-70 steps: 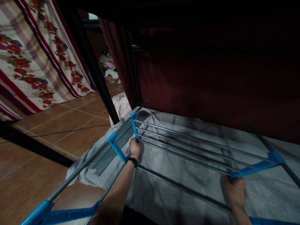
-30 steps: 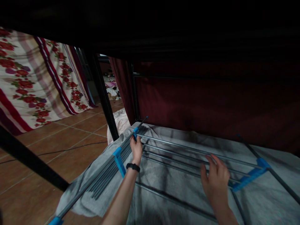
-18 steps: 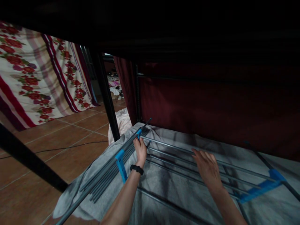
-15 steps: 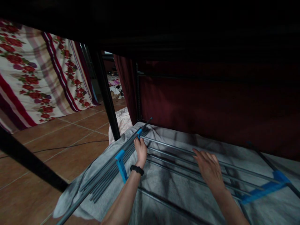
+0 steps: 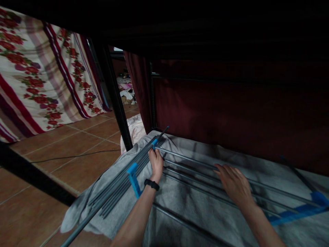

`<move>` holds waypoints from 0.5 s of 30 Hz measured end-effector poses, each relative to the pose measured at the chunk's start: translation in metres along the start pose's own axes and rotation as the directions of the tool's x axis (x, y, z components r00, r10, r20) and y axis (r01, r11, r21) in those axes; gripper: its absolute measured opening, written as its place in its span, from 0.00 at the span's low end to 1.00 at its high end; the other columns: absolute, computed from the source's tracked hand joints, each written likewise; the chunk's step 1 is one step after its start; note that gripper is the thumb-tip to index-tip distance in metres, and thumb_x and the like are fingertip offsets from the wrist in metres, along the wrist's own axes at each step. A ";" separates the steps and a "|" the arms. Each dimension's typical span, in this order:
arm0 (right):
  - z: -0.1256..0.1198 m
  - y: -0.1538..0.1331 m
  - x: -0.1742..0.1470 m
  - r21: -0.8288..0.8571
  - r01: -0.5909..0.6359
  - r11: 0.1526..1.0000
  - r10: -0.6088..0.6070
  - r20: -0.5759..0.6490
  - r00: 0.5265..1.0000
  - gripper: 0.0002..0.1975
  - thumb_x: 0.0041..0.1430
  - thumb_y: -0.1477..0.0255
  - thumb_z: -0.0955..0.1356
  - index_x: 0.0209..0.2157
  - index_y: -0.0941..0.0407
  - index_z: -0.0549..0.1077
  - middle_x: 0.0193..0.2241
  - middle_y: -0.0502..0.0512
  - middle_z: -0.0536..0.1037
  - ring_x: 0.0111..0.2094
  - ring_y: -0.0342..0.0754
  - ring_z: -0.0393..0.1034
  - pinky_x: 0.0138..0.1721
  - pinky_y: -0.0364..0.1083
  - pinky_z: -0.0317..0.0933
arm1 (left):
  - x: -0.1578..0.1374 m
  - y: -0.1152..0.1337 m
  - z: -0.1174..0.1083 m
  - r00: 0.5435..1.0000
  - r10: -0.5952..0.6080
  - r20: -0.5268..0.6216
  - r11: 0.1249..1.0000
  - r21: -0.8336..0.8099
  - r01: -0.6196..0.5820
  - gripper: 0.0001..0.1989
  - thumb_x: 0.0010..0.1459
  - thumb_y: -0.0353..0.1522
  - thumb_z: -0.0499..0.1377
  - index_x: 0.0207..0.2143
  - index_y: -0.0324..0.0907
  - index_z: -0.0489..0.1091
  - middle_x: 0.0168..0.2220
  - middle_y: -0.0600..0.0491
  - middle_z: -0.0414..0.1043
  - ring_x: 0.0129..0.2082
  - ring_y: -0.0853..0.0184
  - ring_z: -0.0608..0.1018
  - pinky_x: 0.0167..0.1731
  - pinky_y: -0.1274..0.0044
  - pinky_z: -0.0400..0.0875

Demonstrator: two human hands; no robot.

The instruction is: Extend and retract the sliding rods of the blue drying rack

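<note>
A part-assembled rack of grey tubes with blue plastic end pieces lies over a grey blanket. My left hand [image 5: 156, 163], with a black band on the wrist, is closed around the end of the farthest grey tube [image 5: 190, 159], right by the left blue end piece [image 5: 133, 180]. Farther right along that same tube, my right hand [image 5: 235, 183] bends its fingers over it; the thumb side shows, the fingertips are hidden. The right blue end piece [image 5: 298, 213] receives the other ends of several tubes. Beneath the left end piece lies a bundle of loose grey tubes [image 5: 113, 197].
The grey blanket [image 5: 180, 214] covers the surface under a dark overhead frame. A black post [image 5: 117, 99] stands at left, a maroon curtain [image 5: 218, 109] behind. Tiled floor [image 5: 97, 133] with a cable, a floral cloth [image 5: 33, 82] and a heap of clothes [image 5: 126, 91] lie beyond.
My right hand has slid slightly right along the tube. The right blue end piece appears farther right, and the view has shifted a little. My left hand keeps its hold.
</note>
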State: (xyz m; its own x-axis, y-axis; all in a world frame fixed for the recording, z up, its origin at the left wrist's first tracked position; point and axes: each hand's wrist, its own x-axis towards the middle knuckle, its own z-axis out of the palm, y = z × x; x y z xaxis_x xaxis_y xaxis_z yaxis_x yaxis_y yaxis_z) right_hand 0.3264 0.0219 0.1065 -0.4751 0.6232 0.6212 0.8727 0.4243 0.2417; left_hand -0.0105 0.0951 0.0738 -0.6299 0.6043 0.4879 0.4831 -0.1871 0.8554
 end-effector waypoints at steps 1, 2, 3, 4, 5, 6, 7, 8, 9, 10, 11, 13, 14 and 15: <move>-0.001 0.000 0.001 0.002 0.004 1.000 -0.004 0.002 1.000 0.13 0.70 0.69 0.62 0.50 0.57 0.72 0.39 0.58 0.80 0.38 0.50 0.72 0.43 0.49 0.58 | 0.000 0.000 0.000 1.000 -0.002 0.000 1.000 0.002 0.002 0.10 0.66 0.34 0.49 0.42 0.42 0.68 0.43 0.45 0.73 0.47 0.57 0.74 0.55 0.65 0.67; -0.001 0.001 0.001 0.003 0.007 1.000 -0.007 0.003 1.000 0.12 0.70 0.69 0.62 0.49 0.57 0.72 0.38 0.58 0.80 0.38 0.50 0.73 0.43 0.49 0.58 | 0.000 0.000 0.000 1.000 -0.004 0.000 1.000 0.004 0.004 0.10 0.66 0.34 0.48 0.42 0.42 0.68 0.43 0.46 0.73 0.47 0.57 0.74 0.55 0.65 0.67; -0.001 0.001 0.001 0.004 0.010 1.000 -0.010 0.005 1.000 0.12 0.70 0.70 0.62 0.48 0.57 0.73 0.38 0.58 0.80 0.38 0.50 0.73 0.43 0.49 0.59 | 0.000 0.001 0.001 1.000 -0.004 0.000 1.000 0.005 0.004 0.10 0.66 0.33 0.48 0.42 0.42 0.68 0.42 0.46 0.73 0.47 0.58 0.74 0.55 0.65 0.67; -0.001 0.001 0.001 0.007 0.013 1.000 -0.014 0.009 1.000 0.12 0.70 0.70 0.62 0.48 0.57 0.73 0.38 0.58 0.80 0.38 0.50 0.73 0.43 0.49 0.59 | 0.000 0.001 0.001 1.000 -0.004 0.000 1.000 0.006 0.004 0.10 0.66 0.33 0.48 0.42 0.42 0.68 0.42 0.46 0.73 0.47 0.58 0.74 0.55 0.65 0.67; 0.000 0.002 0.002 0.010 0.015 1.000 -0.015 0.012 1.000 0.11 0.70 0.70 0.62 0.47 0.57 0.73 0.38 0.58 0.80 0.38 0.50 0.73 0.43 0.49 0.59 | -0.001 0.001 0.001 1.000 -0.003 0.000 1.000 0.006 0.003 0.10 0.66 0.33 0.47 0.41 0.42 0.68 0.42 0.46 0.73 0.47 0.58 0.74 0.56 0.65 0.67; 0.000 0.002 0.002 0.013 0.015 1.000 -0.015 0.013 1.000 0.11 0.70 0.70 0.62 0.47 0.57 0.73 0.38 0.58 0.80 0.38 0.50 0.73 0.43 0.49 0.59 | -0.001 0.002 0.001 1.000 -0.002 0.001 1.000 0.006 0.002 0.10 0.66 0.33 0.47 0.41 0.42 0.68 0.42 0.46 0.73 0.47 0.58 0.74 0.56 0.65 0.66; 0.000 0.002 0.002 0.017 0.016 1.000 -0.016 0.013 1.000 0.11 0.70 0.69 0.62 0.46 0.56 0.73 0.38 0.58 0.80 0.37 0.50 0.73 0.42 0.49 0.59 | -0.001 0.002 0.001 1.000 0.000 0.001 1.000 0.006 0.000 0.10 0.66 0.33 0.47 0.41 0.43 0.68 0.43 0.46 0.73 0.48 0.58 0.74 0.56 0.65 0.66; 0.000 0.003 0.002 0.019 0.018 1.000 -0.018 0.013 1.000 0.11 0.70 0.70 0.62 0.45 0.56 0.74 0.38 0.58 0.80 0.37 0.50 0.73 0.42 0.49 0.59 | -0.001 0.003 0.001 1.000 0.001 0.003 1.000 0.006 -0.001 0.11 0.66 0.33 0.47 0.41 0.43 0.68 0.43 0.46 0.73 0.48 0.58 0.74 0.56 0.65 0.66; -0.001 0.003 0.002 0.021 0.022 1.000 -0.022 0.013 1.000 0.10 0.70 0.70 0.62 0.45 0.56 0.74 0.38 0.58 0.80 0.37 0.50 0.73 0.42 0.49 0.59 | -0.001 0.003 0.001 1.000 0.002 0.004 1.000 0.005 -0.002 0.11 0.65 0.33 0.48 0.42 0.43 0.68 0.43 0.46 0.73 0.48 0.58 0.74 0.56 0.65 0.66; -0.001 0.003 0.003 0.020 0.027 0.999 -0.027 0.014 1.000 0.10 0.70 0.70 0.62 0.44 0.56 0.74 0.38 0.58 0.80 0.37 0.50 0.73 0.41 0.49 0.59 | -0.001 0.003 0.001 1.000 0.004 0.006 1.000 0.004 -0.004 0.11 0.66 0.33 0.48 0.42 0.43 0.68 0.43 0.46 0.73 0.48 0.58 0.74 0.56 0.65 0.66; -0.001 0.003 0.003 0.016 0.030 0.999 -0.030 0.014 0.999 0.10 0.69 0.70 0.62 0.44 0.56 0.74 0.38 0.58 0.80 0.36 0.50 0.74 0.41 0.49 0.59 | -0.001 0.003 0.001 1.000 0.006 0.009 1.000 0.002 -0.006 0.11 0.66 0.33 0.48 0.43 0.42 0.69 0.44 0.46 0.73 0.49 0.58 0.74 0.56 0.65 0.66; -0.002 0.004 0.004 0.003 0.036 0.999 -0.036 0.022 0.999 0.10 0.69 0.70 0.63 0.43 0.57 0.75 0.37 0.57 0.80 0.36 0.50 0.74 0.40 0.48 0.60 | -0.001 0.003 0.001 1.000 0.009 0.013 1.000 0.002 -0.009 0.12 0.66 0.34 0.47 0.44 0.42 0.68 0.45 0.45 0.73 0.49 0.57 0.74 0.57 0.65 0.66; -0.003 0.004 0.004 -0.004 0.036 0.999 -0.036 0.026 0.999 0.10 0.69 0.70 0.62 0.43 0.57 0.75 0.36 0.57 0.80 0.35 0.49 0.74 0.40 0.48 0.60 | -0.002 0.002 0.001 1.000 0.009 0.015 1.000 0.003 -0.009 0.12 0.66 0.35 0.47 0.44 0.42 0.68 0.45 0.45 0.72 0.49 0.57 0.74 0.57 0.65 0.66; -0.003 0.005 0.005 -0.008 0.037 0.999 -0.037 0.030 0.999 0.10 0.70 0.70 0.62 0.43 0.56 0.75 0.36 0.57 0.80 0.35 0.49 0.74 0.40 0.48 0.60 | -0.002 0.002 0.001 1.000 0.009 0.016 1.000 0.004 -0.009 0.13 0.67 0.35 0.47 0.44 0.42 0.68 0.45 0.44 0.72 0.49 0.57 0.73 0.57 0.64 0.66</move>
State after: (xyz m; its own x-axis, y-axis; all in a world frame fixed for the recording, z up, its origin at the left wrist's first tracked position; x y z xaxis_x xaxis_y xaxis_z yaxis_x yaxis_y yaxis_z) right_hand 0.3285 0.0250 0.1125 -0.5099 0.6265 0.5895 0.8554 0.4417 0.2705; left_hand -0.0079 0.0945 0.0743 -0.6154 0.6149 0.4931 0.4912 -0.1900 0.8500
